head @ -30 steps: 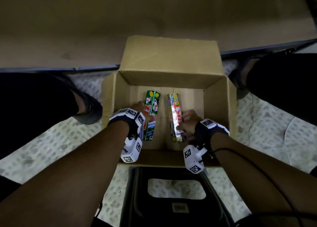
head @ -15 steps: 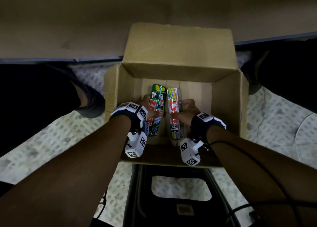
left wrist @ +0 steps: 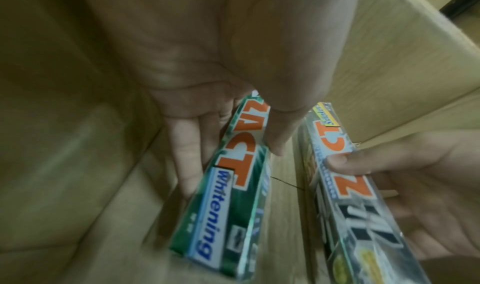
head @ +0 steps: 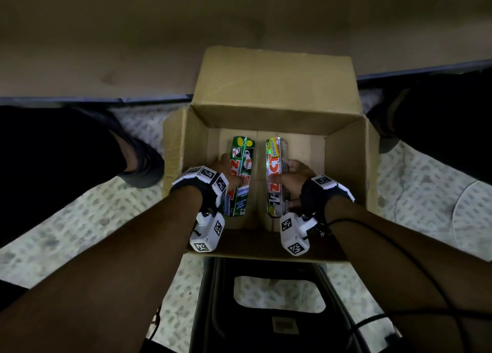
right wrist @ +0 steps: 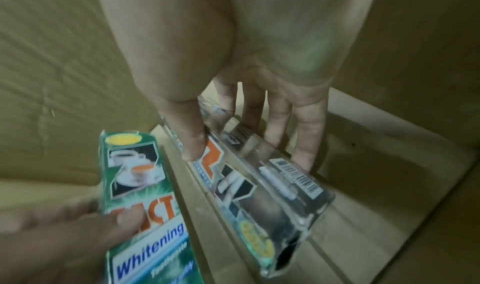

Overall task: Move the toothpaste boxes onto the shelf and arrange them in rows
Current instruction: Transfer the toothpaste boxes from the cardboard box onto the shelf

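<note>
Two toothpaste boxes are inside an open cardboard carton (head: 343,150). My left hand (head: 229,172) grips the green whitening box (head: 241,166) (left wrist: 233,190) (right wrist: 140,202), thumb on its printed face and fingers along its left side. My right hand (head: 294,178) grips the silver smokers box (head: 275,171) (left wrist: 348,194) (right wrist: 259,177), thumb on top and fingers down its right side. Both boxes lie lengthwise, side by side with a gap between them, a little above the carton floor. A brown shelf surface (head: 133,33) lies beyond the carton.
The carton's far flap (head: 274,78) leans over the shelf edge. A black stool (head: 277,323) sits just in front of the carton. My legs in dark trousers and shoes (head: 141,163) flank the carton on the patterned floor (head: 80,219).
Both hands have closed on the boxes and raised them off the carton floor. The boxes came close together half a second ago and now sit slightly apart again.
</note>
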